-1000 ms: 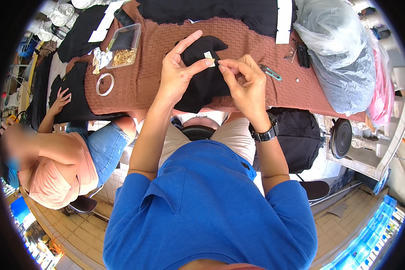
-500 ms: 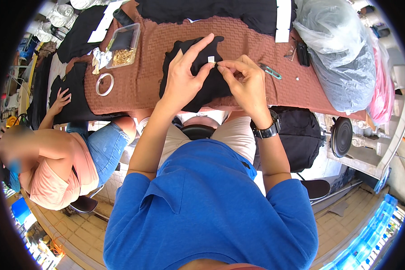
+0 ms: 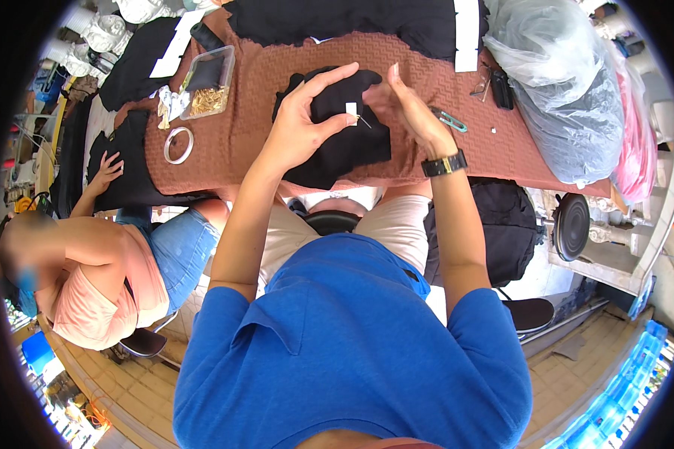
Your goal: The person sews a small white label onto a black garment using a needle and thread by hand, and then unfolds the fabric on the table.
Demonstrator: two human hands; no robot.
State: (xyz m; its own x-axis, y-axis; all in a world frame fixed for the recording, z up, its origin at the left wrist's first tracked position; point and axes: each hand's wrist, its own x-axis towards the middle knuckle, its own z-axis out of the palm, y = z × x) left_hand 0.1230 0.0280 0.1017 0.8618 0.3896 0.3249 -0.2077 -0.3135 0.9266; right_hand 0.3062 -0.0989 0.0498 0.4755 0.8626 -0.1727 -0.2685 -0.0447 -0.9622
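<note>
A black garment piece (image 3: 333, 153) lies in front of me on the brown cloth-covered table. My left hand (image 3: 299, 123) is over it, index finger stretched out, thumb pressing the lower edge of a small white label (image 3: 351, 109). The other left fingers are hidden behind the hand and the fabric. Beside the thumb tip a thin pin (image 3: 364, 120) sticks out, its far end free. My right hand (image 3: 416, 120) is raised just right of the garment, apart from the pin. Its fingers are spread, some smeared by motion, and I see nothing in them.
A clear box (image 3: 207, 82) of small gold-coloured pins and a white tape roll (image 3: 178, 145) lie left. Green-handled thread snips (image 3: 449, 120) are close to my right wrist. Bulky plastic bags (image 3: 554, 90) fill the right side. A person (image 3: 105, 262) sits at my left.
My right hand has let go of the pin and moved up and right, its fingers opening. The left thumb stays at the label; the garment has shifted slightly.
</note>
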